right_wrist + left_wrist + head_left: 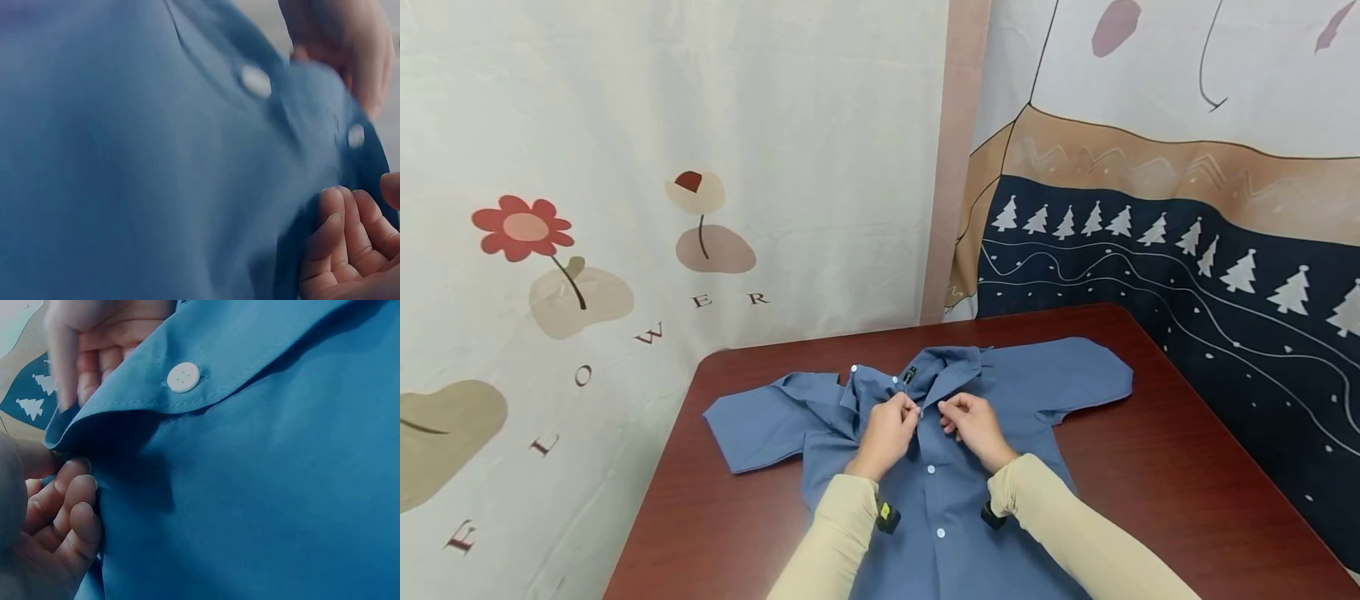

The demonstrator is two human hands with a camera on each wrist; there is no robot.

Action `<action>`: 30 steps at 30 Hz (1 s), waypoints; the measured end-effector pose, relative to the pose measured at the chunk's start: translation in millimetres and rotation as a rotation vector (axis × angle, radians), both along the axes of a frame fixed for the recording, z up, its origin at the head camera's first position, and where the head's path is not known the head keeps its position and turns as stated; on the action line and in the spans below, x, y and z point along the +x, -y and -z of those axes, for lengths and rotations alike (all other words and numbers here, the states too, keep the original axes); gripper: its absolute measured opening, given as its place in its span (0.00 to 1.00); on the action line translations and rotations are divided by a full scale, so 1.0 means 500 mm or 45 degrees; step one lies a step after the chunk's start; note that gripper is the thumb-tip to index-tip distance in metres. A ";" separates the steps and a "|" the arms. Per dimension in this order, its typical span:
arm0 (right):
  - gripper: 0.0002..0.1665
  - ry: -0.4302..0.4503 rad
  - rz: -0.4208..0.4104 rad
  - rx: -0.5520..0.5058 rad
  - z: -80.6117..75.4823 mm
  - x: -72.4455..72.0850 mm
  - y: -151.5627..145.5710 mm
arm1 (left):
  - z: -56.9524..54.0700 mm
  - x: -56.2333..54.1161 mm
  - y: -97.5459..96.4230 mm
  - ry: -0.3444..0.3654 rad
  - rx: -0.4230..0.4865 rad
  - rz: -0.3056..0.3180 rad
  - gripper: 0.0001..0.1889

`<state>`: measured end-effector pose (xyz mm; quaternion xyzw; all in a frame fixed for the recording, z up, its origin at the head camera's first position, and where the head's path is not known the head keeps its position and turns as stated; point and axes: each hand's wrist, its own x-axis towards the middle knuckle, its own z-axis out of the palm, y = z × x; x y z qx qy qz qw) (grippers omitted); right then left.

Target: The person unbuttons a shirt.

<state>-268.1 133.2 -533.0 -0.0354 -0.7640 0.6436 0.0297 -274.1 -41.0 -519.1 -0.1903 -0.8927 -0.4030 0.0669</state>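
Note:
A blue short-sleeved button-up shirt (1000, 500) lies front up, its collar toward the far side. My left hand (886, 433) pinches the edge of the front placket just below the collar; in the left wrist view, its thumb and index meet at the lifted fabric. Across the opening, my right hand (976, 427) has curled fingers with thumb and index together at the shirt's front edge. In the right wrist view, the right fingers (359, 237) lie against the cloth, their exact grip partly hidden. A white button (183, 377) shows on the placket.
The shirt rests on a dark red-brown table (1150, 467). Behind the table hangs a pale curtain (820, 167) with printed flowers. At the right is a navy panel (1075, 275) with white trees. A small black device (887, 515) sits by the left wrist.

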 end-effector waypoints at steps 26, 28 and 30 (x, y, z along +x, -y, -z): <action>0.12 0.079 -0.078 0.013 -0.032 0.013 0.052 | 0.006 0.009 -0.006 -0.041 0.106 -0.040 0.06; 0.12 0.111 -0.089 -0.090 -0.032 0.012 0.050 | 0.006 0.006 -0.005 0.001 0.188 -0.034 0.06; 0.11 0.134 -0.109 -0.185 -0.032 0.011 0.049 | 0.004 0.006 -0.004 0.039 0.256 -0.021 0.06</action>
